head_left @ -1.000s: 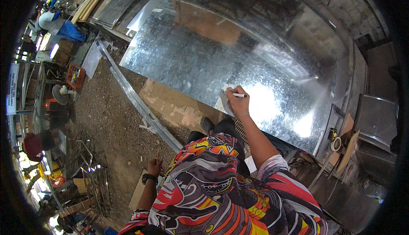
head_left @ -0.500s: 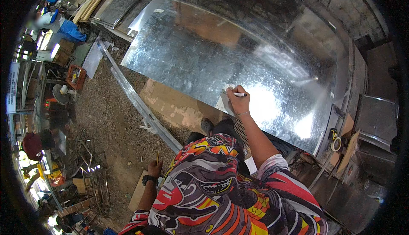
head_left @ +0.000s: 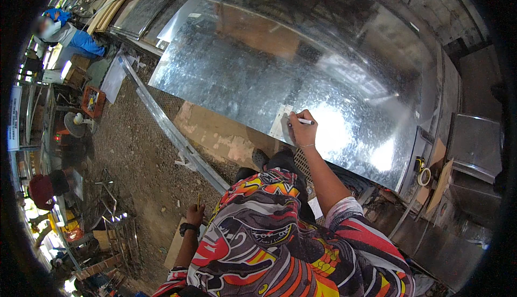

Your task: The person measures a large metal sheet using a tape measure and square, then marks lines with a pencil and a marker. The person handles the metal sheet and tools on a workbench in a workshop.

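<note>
At the far left, a co-worker (head_left: 60, 34) in blue trousers shows beyond an orange crate (head_left: 93, 102) and, nearer, a round fan (head_left: 75, 124). A long metal rail (head_left: 161, 119) runs diagonally across the gravelly ground (head_left: 145, 173). Low down, the left hand (head_left: 195, 214) is closed around a thin yellow stick (head_left: 198, 198) that points upward; a dark watch (head_left: 188, 227) circles that wrist. Right of the rail, a worn brown board (head_left: 212, 132) lies alongside a large, shiny metal sheet (head_left: 231, 76). On the sheet, at its near edge, sits a pale plate (head_left: 280, 125), partly covered by the right hand (head_left: 302, 131), whose fingers are clamped on 1 marker (head_left: 305, 121); its tip is hidden. Beyond the sheet's right edge, 1 tape roll (head_left: 419, 179) lies near a yellow-and-black object (head_left: 419, 163).
</note>
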Tool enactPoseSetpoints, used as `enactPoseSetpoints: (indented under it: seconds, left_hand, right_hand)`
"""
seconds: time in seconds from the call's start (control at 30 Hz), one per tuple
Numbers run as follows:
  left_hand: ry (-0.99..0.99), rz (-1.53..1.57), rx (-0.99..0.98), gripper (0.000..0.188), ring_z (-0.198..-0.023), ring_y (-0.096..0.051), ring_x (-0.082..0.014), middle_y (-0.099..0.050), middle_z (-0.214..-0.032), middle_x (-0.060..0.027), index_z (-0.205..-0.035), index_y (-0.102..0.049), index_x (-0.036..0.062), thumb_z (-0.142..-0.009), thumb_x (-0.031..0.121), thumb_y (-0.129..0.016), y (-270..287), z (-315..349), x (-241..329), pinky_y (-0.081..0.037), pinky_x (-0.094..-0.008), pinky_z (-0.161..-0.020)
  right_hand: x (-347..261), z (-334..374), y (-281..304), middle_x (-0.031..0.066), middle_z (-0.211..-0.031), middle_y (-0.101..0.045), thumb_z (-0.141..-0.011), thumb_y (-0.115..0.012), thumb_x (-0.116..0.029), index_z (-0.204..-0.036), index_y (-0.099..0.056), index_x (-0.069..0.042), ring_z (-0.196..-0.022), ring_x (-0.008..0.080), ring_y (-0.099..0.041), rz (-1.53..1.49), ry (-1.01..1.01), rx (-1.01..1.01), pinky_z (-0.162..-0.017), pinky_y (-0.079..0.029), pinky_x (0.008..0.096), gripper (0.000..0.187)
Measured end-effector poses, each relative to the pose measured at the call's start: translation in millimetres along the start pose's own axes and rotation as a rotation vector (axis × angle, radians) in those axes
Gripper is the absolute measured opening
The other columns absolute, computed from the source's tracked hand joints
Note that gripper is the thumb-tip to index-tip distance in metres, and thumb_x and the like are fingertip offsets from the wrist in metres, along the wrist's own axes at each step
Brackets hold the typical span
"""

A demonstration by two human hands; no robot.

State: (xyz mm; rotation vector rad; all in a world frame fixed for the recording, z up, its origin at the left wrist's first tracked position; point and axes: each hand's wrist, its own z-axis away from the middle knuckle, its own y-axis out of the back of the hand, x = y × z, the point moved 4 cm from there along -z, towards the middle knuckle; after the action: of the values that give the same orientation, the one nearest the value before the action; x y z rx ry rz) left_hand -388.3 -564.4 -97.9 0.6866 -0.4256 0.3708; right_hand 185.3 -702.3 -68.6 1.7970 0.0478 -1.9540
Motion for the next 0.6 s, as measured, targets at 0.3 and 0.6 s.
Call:
enactPoseSetpoints:
  seconds: [0.3,0.6]
  left_hand:
    - [0.016,-0.088,0.023,0.032,-0.065,-0.065,-0.0186,-0.065,-0.069,-0.007,-0.083,-0.066,0.001,-0.098,0.029,-0.07,0.6,-6.6,9.4,-0.05,-0.0381,-0.06]
    - [0.01,-0.045,-0.016,0.046,-0.065,-0.06,-0.0178,-0.063,-0.07,-0.0042,-0.084,-0.066,0.0047,-0.098,0.048,-0.068,2.0,-6.4,2.0,-0.046,-0.0377,-0.059]
  right_hand:
    - [11.3,-7.4,-0.1,0.0153,-0.077,-0.071,-0.091,-0.074,-0.026,-0.091,-0.068,-0.001,-0.07,0.0234,-0.068,0.053,-0.04,-0.079,-0.066,-0.052,0.0385,0.025]
    - [-3.0,-14.4,5.0,0.0147,-0.074,-0.068,-0.093,-0.072,-0.027,-0.089,-0.065,0.0,-0.069,0.0221,-0.064,-0.007,-0.015,0.045,-0.065,-0.05,0.0398,0.028]
